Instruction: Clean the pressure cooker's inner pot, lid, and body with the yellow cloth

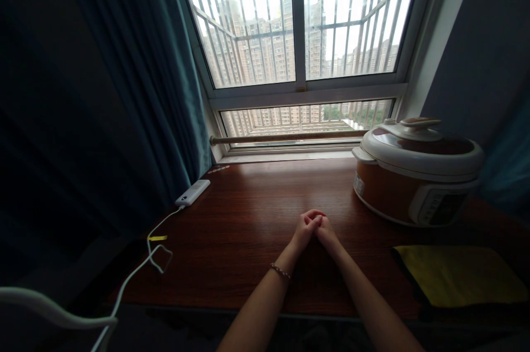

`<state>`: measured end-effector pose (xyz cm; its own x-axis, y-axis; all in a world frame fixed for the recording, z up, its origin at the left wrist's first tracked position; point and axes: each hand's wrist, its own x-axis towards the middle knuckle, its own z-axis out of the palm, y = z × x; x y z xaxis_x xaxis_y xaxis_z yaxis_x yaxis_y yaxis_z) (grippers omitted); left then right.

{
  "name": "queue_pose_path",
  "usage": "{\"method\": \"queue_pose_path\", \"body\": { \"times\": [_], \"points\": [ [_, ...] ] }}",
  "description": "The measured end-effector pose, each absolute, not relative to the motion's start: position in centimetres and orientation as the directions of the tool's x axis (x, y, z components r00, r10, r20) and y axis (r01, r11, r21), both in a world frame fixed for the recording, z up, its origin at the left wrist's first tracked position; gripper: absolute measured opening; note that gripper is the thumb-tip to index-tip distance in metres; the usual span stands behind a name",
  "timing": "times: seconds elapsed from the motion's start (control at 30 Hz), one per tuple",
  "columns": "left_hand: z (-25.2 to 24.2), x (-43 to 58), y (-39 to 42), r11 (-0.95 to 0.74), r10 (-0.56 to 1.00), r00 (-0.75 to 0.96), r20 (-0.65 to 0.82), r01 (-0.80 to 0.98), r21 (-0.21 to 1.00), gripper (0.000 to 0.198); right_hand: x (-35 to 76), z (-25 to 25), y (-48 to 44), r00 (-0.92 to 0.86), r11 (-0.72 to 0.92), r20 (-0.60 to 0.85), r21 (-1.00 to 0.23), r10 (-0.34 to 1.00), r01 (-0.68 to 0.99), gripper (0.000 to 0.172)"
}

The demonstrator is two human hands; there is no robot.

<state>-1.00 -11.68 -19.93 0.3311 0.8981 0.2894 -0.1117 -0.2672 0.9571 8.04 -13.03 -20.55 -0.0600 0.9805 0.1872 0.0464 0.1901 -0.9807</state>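
Nearest me, a smooth white cable [134, 273] loops at the left of the tabletop [248, 197], whose red-brown wood grain is glossy; a snag on its slack could tug what it is plugged into. A beaded bracelet [280, 271] rings the left wrist [290, 254] and could scratch that finish. The matte, dark-edged yellow-green cloth [464, 274] lies flat, right of the right forearm [364, 285], whose sweep could rumple it. At centre, left hand [305, 230] and right hand [327, 231] fold narrowly into each other; I see nothing held, though something small could be hidden. Beyond, left, is the slim white power bank [192, 193], on that cable. The rounded, brown-sided electric pressure cooker [393, 189] stands beyond and right of the hands, untouched; bumped, it could slide. Farthest: pleated blue curtain [144, 92], barred window [298, 20].
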Motion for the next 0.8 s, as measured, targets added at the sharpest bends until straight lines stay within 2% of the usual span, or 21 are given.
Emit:
{"method": "queue_pose_path", "body": {
  "times": [0.8],
  "points": [
    [-19.95, -1.1, -11.79, -0.275, 0.896, 0.331, 0.296, -0.109, 0.955, 0.026, 8.04, -20.93, -12.91, -0.067, 0.191, 0.187, -0.98, 0.98, 0.054, 0.039]
  ]
}}
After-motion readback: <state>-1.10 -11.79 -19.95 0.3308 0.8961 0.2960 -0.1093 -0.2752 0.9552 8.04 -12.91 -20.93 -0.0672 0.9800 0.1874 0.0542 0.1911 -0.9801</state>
